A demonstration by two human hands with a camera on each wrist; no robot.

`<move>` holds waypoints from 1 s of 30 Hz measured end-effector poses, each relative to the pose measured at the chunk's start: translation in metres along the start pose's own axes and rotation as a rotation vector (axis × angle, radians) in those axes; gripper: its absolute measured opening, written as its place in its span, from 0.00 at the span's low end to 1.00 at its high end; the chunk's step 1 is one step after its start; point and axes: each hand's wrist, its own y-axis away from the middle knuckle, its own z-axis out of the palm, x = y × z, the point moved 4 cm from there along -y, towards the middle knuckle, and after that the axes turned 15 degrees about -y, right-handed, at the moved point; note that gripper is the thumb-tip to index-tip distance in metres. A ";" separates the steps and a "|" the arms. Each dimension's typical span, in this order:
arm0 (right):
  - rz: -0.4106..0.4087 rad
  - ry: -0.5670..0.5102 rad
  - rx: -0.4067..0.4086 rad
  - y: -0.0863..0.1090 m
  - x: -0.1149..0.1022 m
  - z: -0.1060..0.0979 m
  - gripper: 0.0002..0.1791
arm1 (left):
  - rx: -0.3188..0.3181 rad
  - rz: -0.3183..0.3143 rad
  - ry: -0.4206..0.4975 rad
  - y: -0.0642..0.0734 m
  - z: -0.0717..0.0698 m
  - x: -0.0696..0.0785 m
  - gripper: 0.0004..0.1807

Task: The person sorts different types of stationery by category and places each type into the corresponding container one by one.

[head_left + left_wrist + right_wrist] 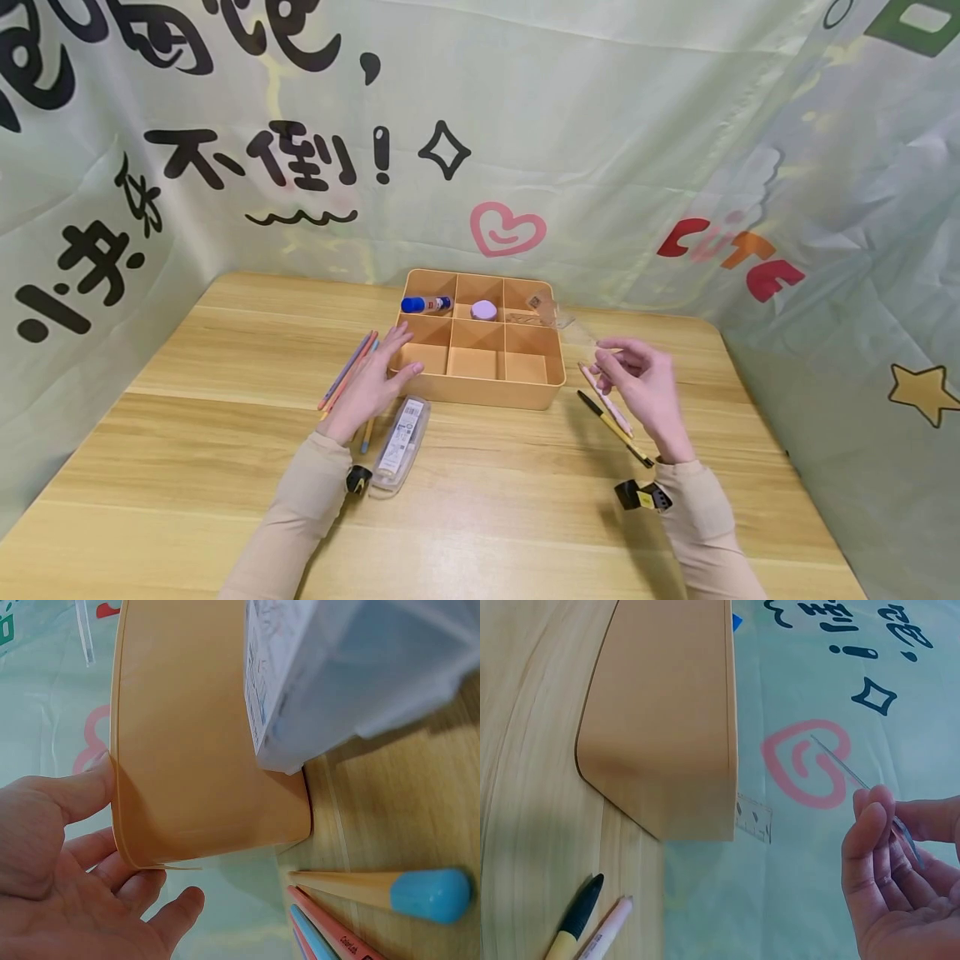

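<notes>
A tan six-compartment organizer box (480, 393) stands on the table. My left hand (372, 387) rests at its front left corner, thumb (96, 780) at the rim and fingers loosely spread around the corner. My right hand (641, 379) is raised to the right of the box and pinches a thin, clear plastic piece (840, 760), seen edge-on in the right wrist view. A clear ruler-like piece (754, 817) with printed marks shows past the box edge. In the back row lie a blue-capped glue stick (426, 305) and a lilac round item (483, 311).
Several coloured pencils (349, 368) lie left of the box, partly under my left hand. A clear case with a white label (401, 442) lies in front. A black-and-yellow pen (611, 425) and a pale pink pen (611, 407) lie below my right hand. Printed cloth (600, 167) hangs behind the table.
</notes>
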 end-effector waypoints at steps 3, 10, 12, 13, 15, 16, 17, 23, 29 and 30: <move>0.000 -0.016 -0.009 0.000 -0.001 0.004 0.14 | 0.002 0.002 -0.002 0.000 0.000 0.000 0.34; 0.021 -0.032 -0.030 -0.001 0.000 0.007 0.15 | 0.008 0.006 -0.003 0.000 0.000 0.000 0.35; 0.029 -0.034 -0.041 -0.001 0.000 0.007 0.14 | 0.008 0.007 -0.001 0.000 0.000 0.001 0.34; 0.033 -0.036 -0.046 -0.002 0.000 0.008 0.14 | 0.008 0.007 -0.001 0.000 0.000 0.001 0.34; 0.039 -0.038 -0.056 -0.002 0.001 0.008 0.14 | 0.009 0.008 -0.002 0.000 0.000 0.001 0.34; 0.043 -0.037 -0.061 -0.003 0.001 0.009 0.14 | 0.009 0.008 -0.003 0.000 0.000 0.000 0.34; 0.046 -0.037 -0.065 -0.003 0.001 0.009 0.14 | 0.009 0.008 -0.004 0.000 0.000 0.000 0.34; 0.053 -0.038 -0.078 -0.003 0.001 0.011 0.15 | 0.008 0.008 0.001 0.000 0.000 0.000 0.34; 0.060 -0.050 -0.088 -0.002 0.001 0.013 0.15 | 0.004 0.004 0.014 0.001 -0.001 0.001 0.34; 0.060 -0.053 -0.090 -0.002 0.001 0.013 0.15 | 0.003 0.004 0.012 0.001 -0.001 0.001 0.34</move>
